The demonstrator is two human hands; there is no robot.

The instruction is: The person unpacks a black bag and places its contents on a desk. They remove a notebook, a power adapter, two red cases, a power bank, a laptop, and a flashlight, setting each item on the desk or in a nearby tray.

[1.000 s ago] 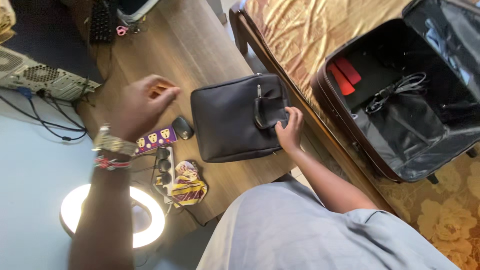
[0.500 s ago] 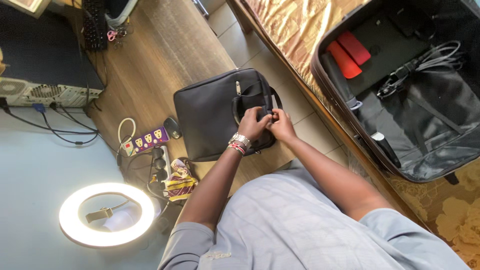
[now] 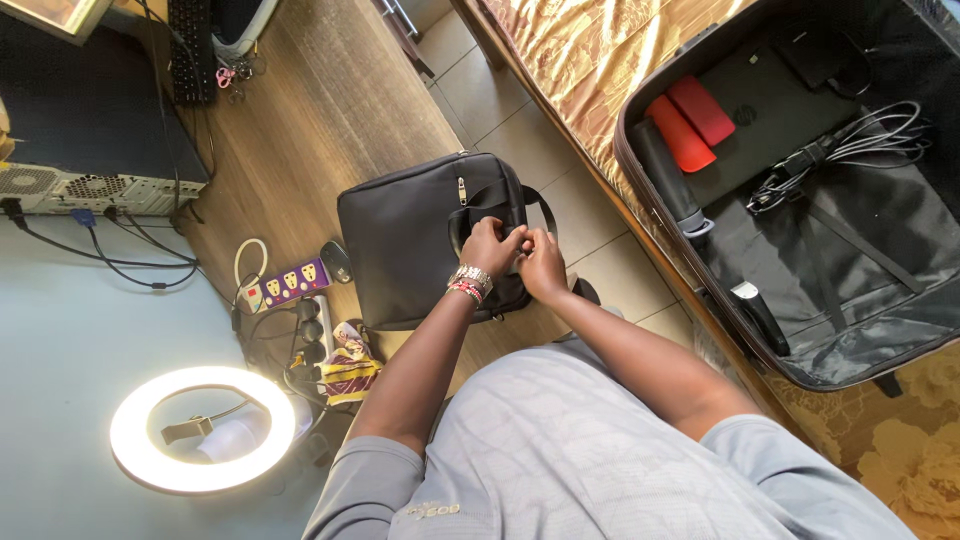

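Both hands are on the bag (image 3: 420,240) now: the left hand (image 3: 490,248) curls over the handle (image 3: 478,212), the right hand (image 3: 543,265) sits just at its three o'clock, fingertips pinched at the bag's near edge. Whether they grip a zip pull or a strap I cannot tell; the fingers hide it. The bag lies flat on the desk (image 3: 330,110), near its front edge, looking shut, one zip tab (image 3: 461,189) showing on the front. So the handling is in its early part, I judge: bag not opened wide, nothing out of it.

Going outward: at nine o'clock of the bag, one mouse (image 3: 335,262), touching nothing, then one power strip (image 3: 290,284) with a purple face. At seven o'clock, one lit ring light (image 3: 125,420) and one patterned cloth (image 3: 350,372).

At two o'clock, one open suitcase (image 3: 850,330) on the gold bedspread (image 3: 570,60). Inside: two red pieces (image 3: 690,122) side by side, one laptop (image 3: 775,100), one coil of cable (image 3: 860,140). One computer case (image 3: 90,185) at ten o'clock.
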